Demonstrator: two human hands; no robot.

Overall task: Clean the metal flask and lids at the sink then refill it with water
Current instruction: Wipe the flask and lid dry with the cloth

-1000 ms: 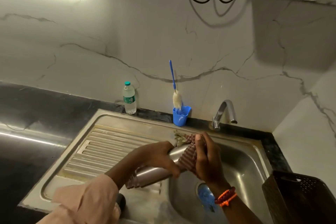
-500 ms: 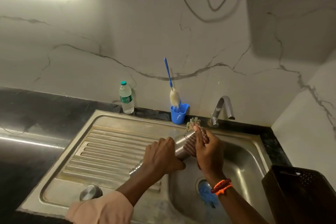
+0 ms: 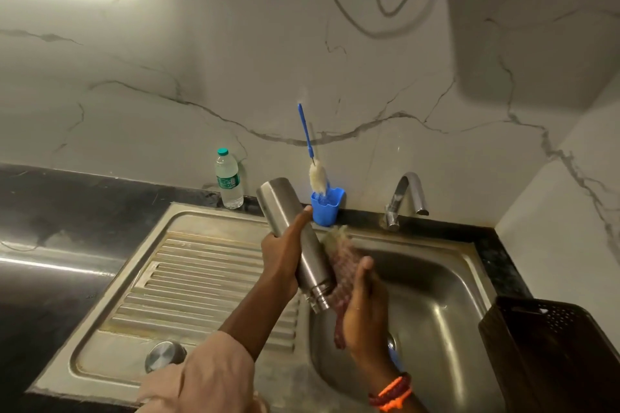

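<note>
veined marble wall (image 3: 201, 77), black countertop (image 3: 67, 211)

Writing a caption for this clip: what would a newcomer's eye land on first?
The brushed steel flask, tilted over the steel sink, gripped by the left hand while the right hand presses a reddish checked cloth to it. Behind, a blue-handled bottle brush stands in a blue cup.

Your left hand (image 3: 283, 256) grips the flask (image 3: 295, 241) tilted, mouth down over the sink (image 3: 436, 278); your right hand (image 3: 364, 308) presses the scrub cloth (image 3: 342, 261) against it. Lid (image 3: 165, 355) sits on the drainboard.
</note>
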